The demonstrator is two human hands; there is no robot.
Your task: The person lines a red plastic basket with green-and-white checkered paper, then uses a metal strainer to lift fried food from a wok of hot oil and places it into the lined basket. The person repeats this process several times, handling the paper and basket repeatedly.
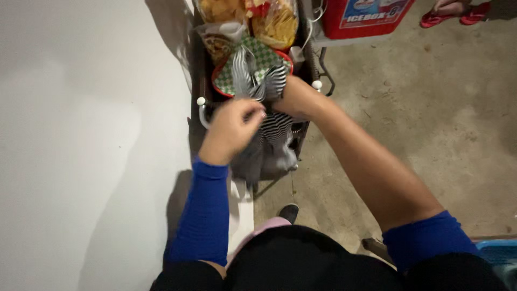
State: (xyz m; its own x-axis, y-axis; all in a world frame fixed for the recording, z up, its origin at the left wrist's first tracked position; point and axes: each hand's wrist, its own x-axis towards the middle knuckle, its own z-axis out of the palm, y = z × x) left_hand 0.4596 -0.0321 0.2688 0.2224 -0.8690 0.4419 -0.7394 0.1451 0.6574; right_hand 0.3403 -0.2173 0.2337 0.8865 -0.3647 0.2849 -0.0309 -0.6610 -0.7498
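My left hand (231, 129) is closed on a black-and-white striped plastic bag (276, 132), pinching its top near a white-tipped hook. My right hand (295, 97) grips the same bag from the other side, pulling its handles (258, 81) upward. The bag hangs against the front of a small dark rack (196, 81) beside the wall. Both arms wear blue sleeves. The bag's contents are hidden.
On the rack lie a red-rimmed tray with green checked paper (226, 78) and clear bags of fried snacks (277, 24). A red cooler (371, 16) stands behind, with a person's feet in red sandals (452, 13) beyond. White wall (81, 134) on the left, concrete floor (431, 118) right.
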